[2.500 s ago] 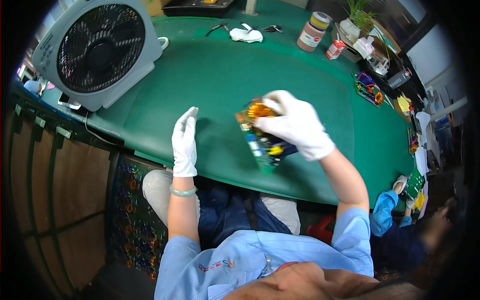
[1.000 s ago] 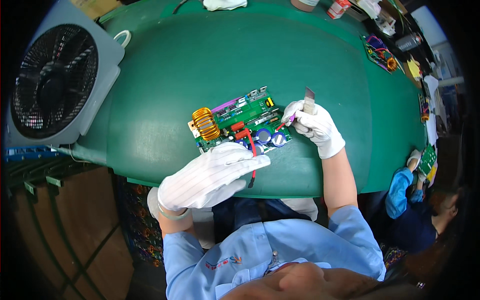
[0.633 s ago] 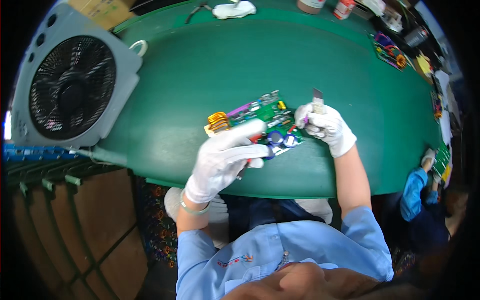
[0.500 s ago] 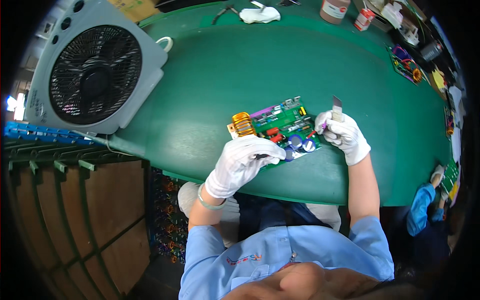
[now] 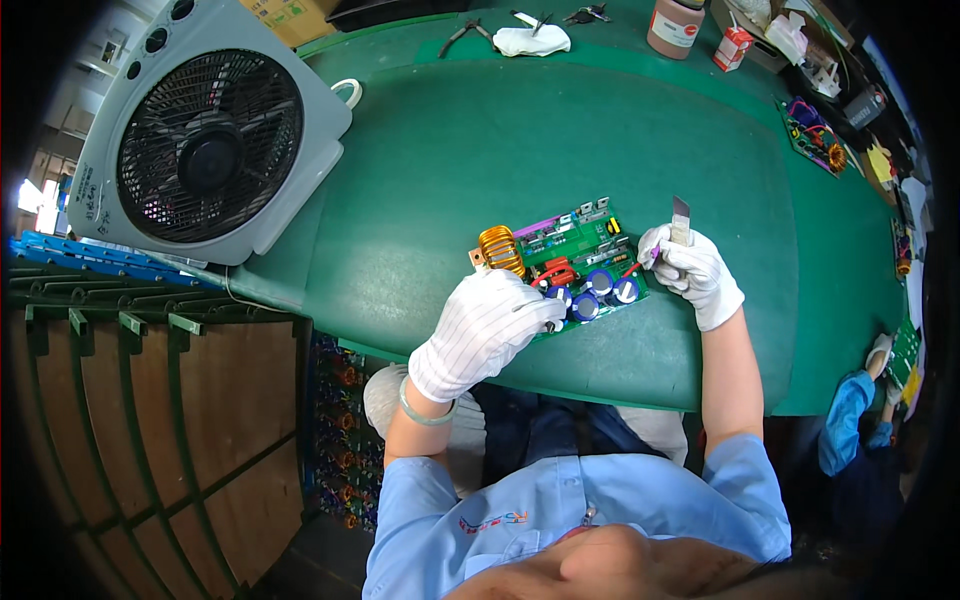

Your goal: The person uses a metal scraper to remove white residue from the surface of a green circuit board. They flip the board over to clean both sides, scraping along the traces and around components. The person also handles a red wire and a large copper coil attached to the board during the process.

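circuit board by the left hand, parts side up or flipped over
Parts side up: the circuit board shows its copper-coloured coil and blue capacitors on top.

The person [image 5: 645, 490] has one gloved left hand [image 5: 485, 325] and one gloved right hand [image 5: 700, 275], with one blade [image 5: 681, 207]. One circuit board [image 5: 565, 245] bears one copper coil [image 5: 502, 250] and four visible blue capacitors [image 5: 600, 282]; three more boards [image 5: 812, 133] show along the right. One fan [image 5: 212, 155], one white cloth [image 5: 532, 41], one jar [image 5: 675, 28], one carton [image 5: 733, 48].

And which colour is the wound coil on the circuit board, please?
The coil is golden orange; it shows best in the head view.
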Tool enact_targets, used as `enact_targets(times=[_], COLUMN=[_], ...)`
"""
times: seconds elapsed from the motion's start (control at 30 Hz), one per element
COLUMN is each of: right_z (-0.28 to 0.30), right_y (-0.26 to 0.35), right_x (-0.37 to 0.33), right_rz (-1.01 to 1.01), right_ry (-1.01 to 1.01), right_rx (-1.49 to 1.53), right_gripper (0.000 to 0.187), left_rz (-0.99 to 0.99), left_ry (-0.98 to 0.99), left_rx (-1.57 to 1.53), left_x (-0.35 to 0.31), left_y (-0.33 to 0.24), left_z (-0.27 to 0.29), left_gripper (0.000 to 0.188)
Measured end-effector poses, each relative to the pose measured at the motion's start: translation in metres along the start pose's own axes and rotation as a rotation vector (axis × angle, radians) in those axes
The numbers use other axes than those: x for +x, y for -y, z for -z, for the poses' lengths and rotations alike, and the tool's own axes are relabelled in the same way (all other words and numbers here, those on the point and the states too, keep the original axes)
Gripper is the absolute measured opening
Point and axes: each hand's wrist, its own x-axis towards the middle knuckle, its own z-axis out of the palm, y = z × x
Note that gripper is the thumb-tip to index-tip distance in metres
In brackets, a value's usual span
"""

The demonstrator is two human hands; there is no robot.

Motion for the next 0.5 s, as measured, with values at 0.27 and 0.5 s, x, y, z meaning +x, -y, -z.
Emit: enact_targets(times=[0.27, 0.5], right_z=[0.0, -0.005], right_y=[-0.002, 0.0], right_x=[0.001, 0.002], right_rz=[0.019, -0.028], right_ry=[0.012, -0.085], right_rx=[0.013, -0.134], right_gripper=[0.03, 0.027], left_rz=[0.0, 0.025], left_ry=[-0.003, 0.217], left_rx=[-0.013, -0.019], left_x=[-0.006, -0.005], left_y=[0.008, -0.012], left_z=[0.0, 0.0], left_gripper=[0.021, 0.015])
